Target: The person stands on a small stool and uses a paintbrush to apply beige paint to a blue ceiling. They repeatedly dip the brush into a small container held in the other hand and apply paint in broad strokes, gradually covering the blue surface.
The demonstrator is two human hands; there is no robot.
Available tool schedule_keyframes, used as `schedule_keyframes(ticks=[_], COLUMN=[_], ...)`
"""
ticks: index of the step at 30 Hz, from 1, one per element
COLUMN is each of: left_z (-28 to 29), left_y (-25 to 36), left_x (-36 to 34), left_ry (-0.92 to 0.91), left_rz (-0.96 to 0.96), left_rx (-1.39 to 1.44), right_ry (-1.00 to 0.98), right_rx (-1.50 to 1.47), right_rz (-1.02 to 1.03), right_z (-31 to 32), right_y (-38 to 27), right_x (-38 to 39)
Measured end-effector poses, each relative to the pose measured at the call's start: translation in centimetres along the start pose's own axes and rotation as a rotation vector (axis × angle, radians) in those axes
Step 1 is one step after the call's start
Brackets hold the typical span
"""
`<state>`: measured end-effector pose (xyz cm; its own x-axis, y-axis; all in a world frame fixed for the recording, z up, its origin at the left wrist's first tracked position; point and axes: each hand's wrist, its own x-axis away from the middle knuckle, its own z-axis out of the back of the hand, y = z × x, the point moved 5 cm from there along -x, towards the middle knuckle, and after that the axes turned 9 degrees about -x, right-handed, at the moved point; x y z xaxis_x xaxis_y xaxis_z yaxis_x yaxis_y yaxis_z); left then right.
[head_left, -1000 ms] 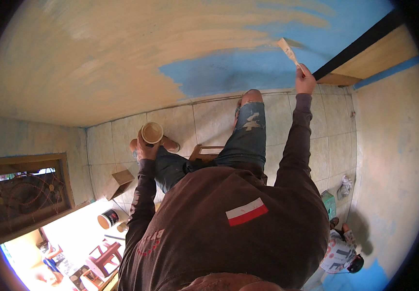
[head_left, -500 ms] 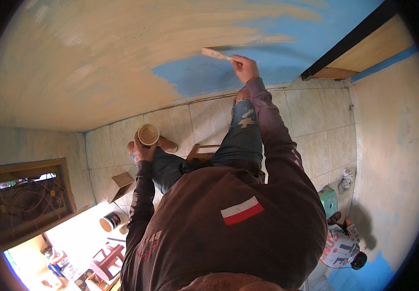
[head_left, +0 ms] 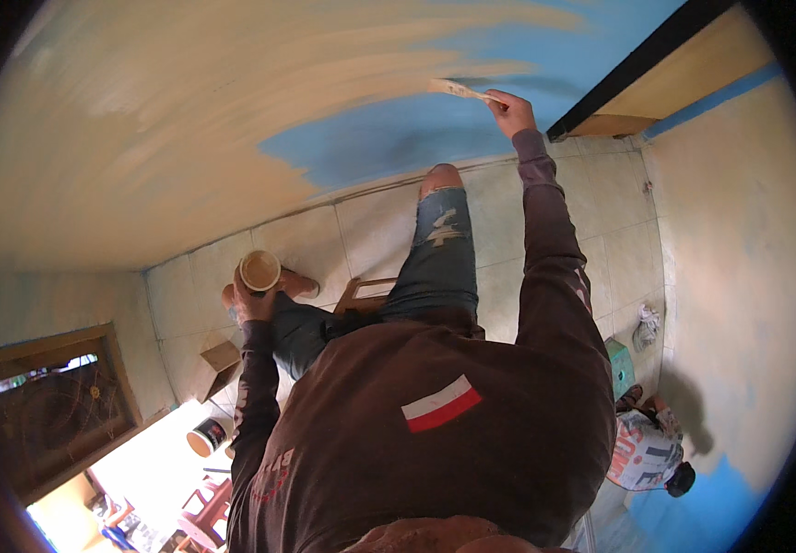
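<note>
My right hand (head_left: 513,112) is closed round the handle of a paintbrush (head_left: 458,88). The brush's bristle end points left and lies at the wall (head_left: 186,138), by the border between beige paint and a bare blue patch (head_left: 370,138). Streaky beige strokes run above that patch. Down at the left, my left hand (head_left: 254,302) grips a round paint cup (head_left: 260,269) with pale beige inside. The cup is held upright beside my left knee, and some of my fingers are hidden behind it.
Under me is a wooden stool (head_left: 361,293). A box (head_left: 220,358) and a paint bucket (head_left: 206,437) stand at the left, near a bright doorway. At the right, a person (head_left: 651,452) crouches by a green container (head_left: 618,367). A dark-edged wooden frame (head_left: 637,69) borders the wall.
My right hand has moved right and slightly up with the paintbrush along the wall. My view has shifted a little; the left hand still holds the cup.
</note>
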<state>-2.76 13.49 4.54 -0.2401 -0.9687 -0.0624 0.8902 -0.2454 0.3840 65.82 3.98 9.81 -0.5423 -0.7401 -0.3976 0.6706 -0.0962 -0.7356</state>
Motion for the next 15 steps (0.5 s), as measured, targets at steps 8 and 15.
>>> schedule_keyframes(ticks=[8,15], left_z=[0.5,-0.8], left_y=[0.9,-0.6], left_x=[0.1,0.0], left_ry=[-0.014,0.020], left_rz=[0.006,-0.033], left_rx=[-0.072,-0.025], right_ry=[0.085,0.294], right_rx=[0.002,0.112], right_rz=[-0.137,-0.179], right_z=[4.8,8.5], right_y=[3.2,6.2], right_x=[1.0,3.4])
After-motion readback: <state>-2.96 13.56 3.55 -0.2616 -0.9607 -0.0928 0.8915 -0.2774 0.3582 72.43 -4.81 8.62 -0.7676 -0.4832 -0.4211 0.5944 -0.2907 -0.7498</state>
